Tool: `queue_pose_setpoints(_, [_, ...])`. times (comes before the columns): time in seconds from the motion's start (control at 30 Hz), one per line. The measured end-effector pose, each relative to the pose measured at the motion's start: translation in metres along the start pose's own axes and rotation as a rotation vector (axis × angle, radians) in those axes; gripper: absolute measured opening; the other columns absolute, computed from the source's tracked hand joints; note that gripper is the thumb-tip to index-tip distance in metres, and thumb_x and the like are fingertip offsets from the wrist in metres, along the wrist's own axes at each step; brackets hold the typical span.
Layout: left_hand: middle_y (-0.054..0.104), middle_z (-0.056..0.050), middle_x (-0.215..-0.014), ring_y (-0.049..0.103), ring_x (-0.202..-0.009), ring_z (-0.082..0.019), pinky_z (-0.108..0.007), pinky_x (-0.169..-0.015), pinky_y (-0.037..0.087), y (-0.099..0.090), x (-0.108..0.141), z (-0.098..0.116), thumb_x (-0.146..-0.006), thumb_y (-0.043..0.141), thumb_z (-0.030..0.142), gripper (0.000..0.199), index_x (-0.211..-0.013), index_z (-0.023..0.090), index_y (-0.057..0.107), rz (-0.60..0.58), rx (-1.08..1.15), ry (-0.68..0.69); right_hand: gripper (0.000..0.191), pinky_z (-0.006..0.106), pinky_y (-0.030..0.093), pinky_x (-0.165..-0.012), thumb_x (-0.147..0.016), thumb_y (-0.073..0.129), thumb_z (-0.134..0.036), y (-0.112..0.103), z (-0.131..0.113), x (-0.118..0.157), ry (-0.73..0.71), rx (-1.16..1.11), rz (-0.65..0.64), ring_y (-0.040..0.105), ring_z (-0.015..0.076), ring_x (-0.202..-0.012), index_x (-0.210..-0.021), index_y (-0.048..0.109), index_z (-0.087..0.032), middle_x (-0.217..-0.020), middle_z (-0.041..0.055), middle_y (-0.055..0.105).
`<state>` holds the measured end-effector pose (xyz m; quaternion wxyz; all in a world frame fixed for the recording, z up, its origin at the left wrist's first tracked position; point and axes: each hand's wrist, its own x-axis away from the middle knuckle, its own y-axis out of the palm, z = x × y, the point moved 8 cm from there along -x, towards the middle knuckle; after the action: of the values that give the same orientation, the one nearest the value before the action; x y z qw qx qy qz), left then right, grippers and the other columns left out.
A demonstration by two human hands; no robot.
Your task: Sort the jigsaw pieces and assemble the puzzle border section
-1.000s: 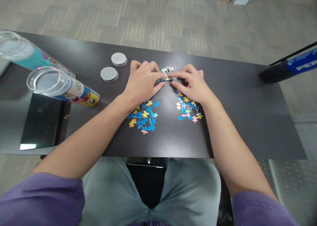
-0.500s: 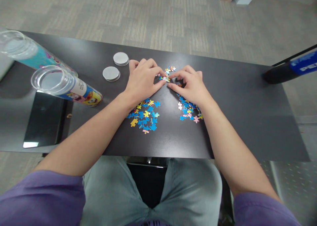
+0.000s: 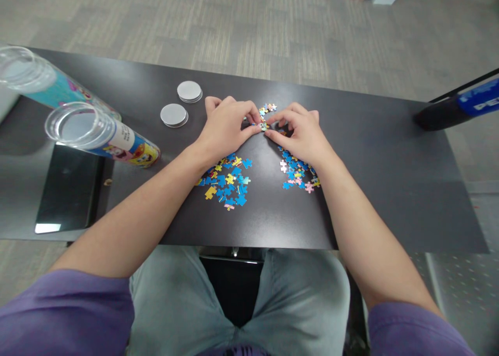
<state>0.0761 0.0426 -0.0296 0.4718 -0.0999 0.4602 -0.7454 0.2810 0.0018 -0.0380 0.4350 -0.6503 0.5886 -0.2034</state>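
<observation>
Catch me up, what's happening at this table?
Someone seated at the dark table has the left hand and right hand nearly meeting, fingertips on small puzzle pieces between them. Just beyond lies a little cluster of pieces. Two loose piles, one mostly blue and one mixed with pink, lie nearer the person. Two clear-topped tubes and two stacks of round discs are off to the left.

i cannot resolve the small pieces [image 3: 264, 126] at the fingers [image 3: 276, 118]. the left forearm [image 3: 156, 205] partly hides the left pile [image 3: 230, 184]; the right hand [image 3: 300, 130], the right pile [image 3: 294, 173]. picture edges clip the rear canister [image 3: 58, 90] and bottle [image 3: 477, 102]. label [image 3: 125, 136] print: illegible.
</observation>
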Motion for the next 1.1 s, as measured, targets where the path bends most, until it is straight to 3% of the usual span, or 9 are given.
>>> queue_pose_setpoints(0.17, [0.095,-0.004,-0.112,0.081,-0.122,-0.039,-0.076,-0.132,0.043,0.0,0.0,0.0,-0.115,0.091,0.031,0.007,-0.122,0.032,0.092,-0.041,0.008,-0.028,0.013,0.07,0.053,-0.124,-0.109,0.095,-0.044,-0.002,-0.003,-0.001,0.01,-0.006,-0.004,0.077,0.0344,-0.099,-0.112,0.088,-0.034,-0.122,0.0088,0.087])
queue_pose_setpoints(0.33, [0.098,-0.003,-0.119,0.086,-0.11,-0.034,-0.079,-0.137,0.048,-0.009,0.0,-0.004,-0.117,0.083,0.032,0.011,-0.123,0.033,0.092,0.019,0.072,-0.001,0.016,0.066,0.057,-0.118,-0.109,0.095,-0.043,-0.006,-0.002,-0.002,0.006,-0.068,0.002,0.077,0.0348,-0.101,-0.105,0.084,-0.033,-0.109,0.0062,0.086])
queue_pose_setpoints(0.47, [0.099,-0.006,-0.13,0.09,-0.115,-0.029,-0.057,-0.122,0.07,-0.011,-0.004,-0.017,-0.114,0.078,0.028,0.021,-0.131,0.032,0.091,0.046,0.215,-0.037,0.046,0.053,0.063,-0.093,-0.108,0.096,-0.077,-0.002,0.002,-0.003,0.032,-0.31,-0.031,0.072,0.031,-0.091,-0.107,0.082,-0.033,-0.102,0.0053,0.086])
queue_pose_setpoints(0.57, [0.098,-0.007,-0.128,0.091,-0.115,-0.029,-0.048,-0.111,0.075,-0.009,-0.007,-0.026,-0.112,0.08,0.025,0.026,-0.135,0.03,0.09,0.048,0.276,-0.085,0.06,0.049,0.062,-0.082,-0.101,0.097,-0.091,0.002,0.001,-0.003,0.028,-0.424,-0.049,0.07,0.0286,-0.084,-0.115,0.083,-0.034,-0.104,0.0052,0.089])
queue_pose_setpoints(0.73, [0.096,-0.006,-0.119,0.09,-0.108,-0.027,-0.045,-0.109,0.074,-0.007,-0.01,-0.032,-0.113,0.084,0.023,0.023,-0.135,0.028,0.088,0.032,0.337,-0.14,0.04,0.046,0.06,-0.081,-0.108,0.093,-0.07,0.007,-0.017,0.001,-0.012,-0.353,-0.126,0.07,0.0267,-0.078,-0.121,0.089,-0.032,-0.099,0.0039,0.091])
queue_pose_setpoints(0.9, [0.097,-0.004,-0.119,0.09,-0.11,-0.029,-0.049,-0.112,0.074,-0.012,-0.009,-0.029,-0.111,0.089,0.026,0.018,-0.128,0.031,0.088,0.048,0.305,-0.132,0.019,0.052,0.06,-0.099,-0.11,0.093,-0.053,0.015,-0.038,0.004,-0.078,-0.221,-0.243,0.075,0.0294,-0.084,-0.113,0.09,-0.034,-0.095,0.0017,0.089])
queue_pose_setpoints(1.1, [0.097,-0.004,-0.117,0.09,-0.11,-0.031,-0.051,-0.11,0.073,-0.017,-0.009,-0.025,-0.11,0.09,0.028,0.016,-0.125,0.031,0.087,0.068,0.281,-0.115,0.01,0.058,0.053,-0.114,-0.114,0.091,-0.044,0.008,-0.037,0.004,-0.082,-0.087,-0.195,0.077,0.0346,-0.1,-0.111,0.091,-0.034,-0.099,0.0045,0.084])
